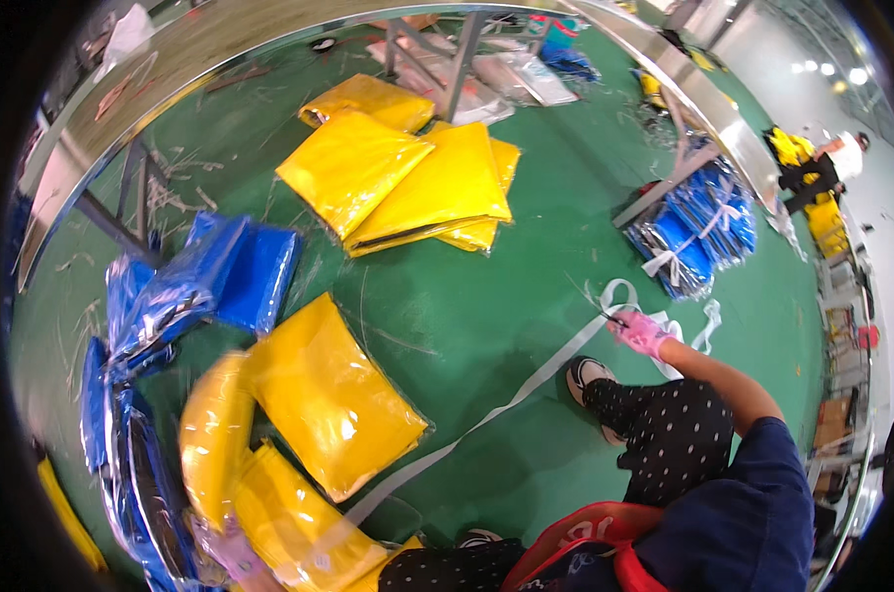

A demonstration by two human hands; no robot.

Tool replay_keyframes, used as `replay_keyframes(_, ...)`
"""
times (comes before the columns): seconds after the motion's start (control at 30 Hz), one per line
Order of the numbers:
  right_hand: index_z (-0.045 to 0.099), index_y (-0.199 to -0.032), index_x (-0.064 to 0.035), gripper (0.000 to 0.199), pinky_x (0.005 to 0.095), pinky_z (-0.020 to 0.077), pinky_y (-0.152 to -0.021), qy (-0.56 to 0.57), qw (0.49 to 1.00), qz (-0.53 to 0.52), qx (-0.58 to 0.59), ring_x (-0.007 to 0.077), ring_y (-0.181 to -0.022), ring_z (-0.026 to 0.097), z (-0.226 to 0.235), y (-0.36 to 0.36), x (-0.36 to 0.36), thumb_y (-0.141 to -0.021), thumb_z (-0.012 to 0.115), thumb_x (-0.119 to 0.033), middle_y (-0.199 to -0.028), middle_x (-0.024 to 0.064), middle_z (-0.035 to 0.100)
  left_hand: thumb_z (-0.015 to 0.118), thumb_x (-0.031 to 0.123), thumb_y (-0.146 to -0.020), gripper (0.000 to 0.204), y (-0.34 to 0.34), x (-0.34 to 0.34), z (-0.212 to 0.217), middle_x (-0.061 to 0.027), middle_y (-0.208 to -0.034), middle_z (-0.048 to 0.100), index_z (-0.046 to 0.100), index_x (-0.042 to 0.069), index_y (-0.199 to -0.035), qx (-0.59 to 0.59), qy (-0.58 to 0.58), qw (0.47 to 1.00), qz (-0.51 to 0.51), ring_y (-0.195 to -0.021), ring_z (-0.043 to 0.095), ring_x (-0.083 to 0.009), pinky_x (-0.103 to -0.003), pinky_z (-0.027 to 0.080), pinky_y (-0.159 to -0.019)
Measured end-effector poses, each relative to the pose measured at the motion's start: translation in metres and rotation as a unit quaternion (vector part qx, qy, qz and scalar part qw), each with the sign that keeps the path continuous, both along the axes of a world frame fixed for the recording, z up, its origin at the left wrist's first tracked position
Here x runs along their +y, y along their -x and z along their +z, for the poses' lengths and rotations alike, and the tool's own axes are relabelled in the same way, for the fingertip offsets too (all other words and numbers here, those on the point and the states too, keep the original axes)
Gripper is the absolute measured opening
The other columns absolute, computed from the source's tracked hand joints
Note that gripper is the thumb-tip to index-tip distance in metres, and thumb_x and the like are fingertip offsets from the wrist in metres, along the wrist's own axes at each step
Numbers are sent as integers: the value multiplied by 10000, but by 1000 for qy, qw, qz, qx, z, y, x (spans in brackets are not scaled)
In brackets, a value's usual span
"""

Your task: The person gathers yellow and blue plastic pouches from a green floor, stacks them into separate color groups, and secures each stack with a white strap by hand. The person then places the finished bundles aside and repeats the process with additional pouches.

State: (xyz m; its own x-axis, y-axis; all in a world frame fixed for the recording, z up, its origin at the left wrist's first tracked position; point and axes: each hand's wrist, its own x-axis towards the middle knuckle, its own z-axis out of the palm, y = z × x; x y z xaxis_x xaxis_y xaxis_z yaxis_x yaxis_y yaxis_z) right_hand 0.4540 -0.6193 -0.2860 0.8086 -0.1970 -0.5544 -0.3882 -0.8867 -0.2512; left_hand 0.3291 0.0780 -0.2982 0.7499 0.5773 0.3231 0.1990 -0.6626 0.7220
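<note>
Person at work above a green floor [506, 316] with flat, film-wrapped packs. The right hand [642, 333], in a pink glove, has its fingers closed on a small dark tool [615, 320], just beside the person's forward shoe [587, 379]. A white strap [526, 388] loops near this hand and runs diagonally across the floor to the yellow packs at lower left. The left hand [232, 551], also gloved, lies at the lower end of a bent yellow pack [210, 444]; because of blur, one cannot tell whether its fingers grip the pack or merely press against it. Beside the bent pack, a square yellow pack [333, 395] partly overlaps a lower yellow pack [294, 518]. Blue packs [254, 276] lie to the left, some of them along the outer side of the bent pack. Farther off, a yellow pile [437, 192] rests near a table leg [464, 64], with clear bags [526, 79] behind it. At right, a blue bundle [703, 222] bears white ties; beyond it, a co-worker [841, 160] bends over other yellow goods [827, 225].
</note>
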Motion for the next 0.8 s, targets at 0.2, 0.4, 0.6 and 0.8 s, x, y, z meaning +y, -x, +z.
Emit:
replay_keyframes(0.2,516,-1160,-40,501,409,457,-834,163,983,67,-40,357,-952,579,-103,-102,-47,-853,537,-435,-1013,221,596,593,33,-737,190,19,-98,35,-35,-833,579,600,32,-927,167,53,965,-195,-749,550,-169,-302,468,-624)
replay_keyframes(0.4,463,-1231,-52,478,306,431,-914,-669,736,-57,82,181,-1068,515,-76,-59,75,-907,507,-401,-1147,86,546,529,-34,-690,94,-21,-269,27,26,-673,528,543,54,-664,149,514,842,-68,-588,485,-79,-244,414,-529)
replay_keyframes(0.6,384,-1298,-21,588,273,429,-923,-629,740,-145,188,154,-1028,556,-141,-21,78,-832,664,-245,-1153,64,561,482,53,-845,249,74,-328,-98,40,-765,541,567,9,-1074,339,596,728,-2,-557,421,-44,-186,376,-508)
replay_keyframes(0.8,243,-1364,-3,914,335,407,-944,-302,925,232,2,282,-1108,513,-136,-71,43,-724,732,-435,-1244,230,471,535,342,-806,711,-53,-402,-56,-223,-1449,212,276,10,-1378,334,-155,890,-269,-1350,175,-402,-523,123,-1095)
